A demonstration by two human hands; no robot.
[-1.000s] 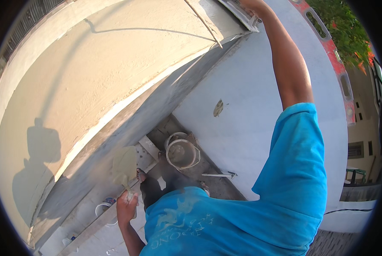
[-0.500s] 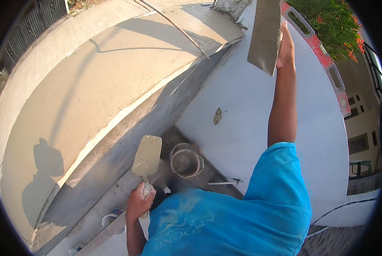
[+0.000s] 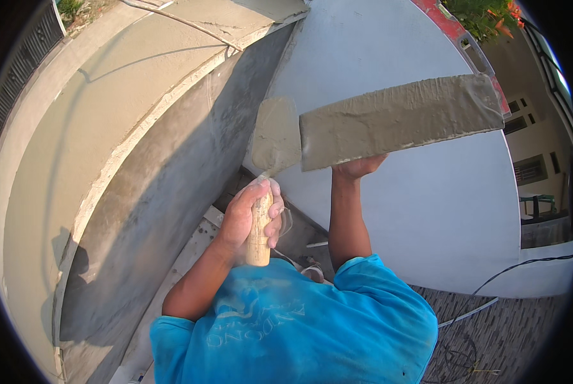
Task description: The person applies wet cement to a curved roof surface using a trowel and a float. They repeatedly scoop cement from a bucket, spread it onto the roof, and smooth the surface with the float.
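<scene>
My left hand (image 3: 242, 211) is closed round the pale wooden handle of a trowel (image 3: 276, 131), whose rounded blade is coated in grey mortar and points upward. My right hand (image 3: 357, 165) is closed under a long rectangular plastering float (image 3: 401, 118), held nearly level with wet mortar on the face toward me. The trowel blade is at the float's left end. To the left, a cream plastered ledge (image 3: 107, 96) sits above a grey, partly shadowed wall (image 3: 165, 179); a white wall (image 3: 427, 211) is behind my right hand.
A thin rod (image 3: 184, 24) lies across the ledge. A red level (image 3: 440, 19) runs along the white wall's far edge, beside leafy plants (image 3: 485, 19). A black cable (image 3: 529, 262) and white pipe (image 3: 459, 319) are at the lower right. A bucket is mostly hidden behind my hands.
My right hand has come down from the upper right, turning the float from upright to nearly level. My left hand has risen with the trowel, bringing its blade up to the float's end.
</scene>
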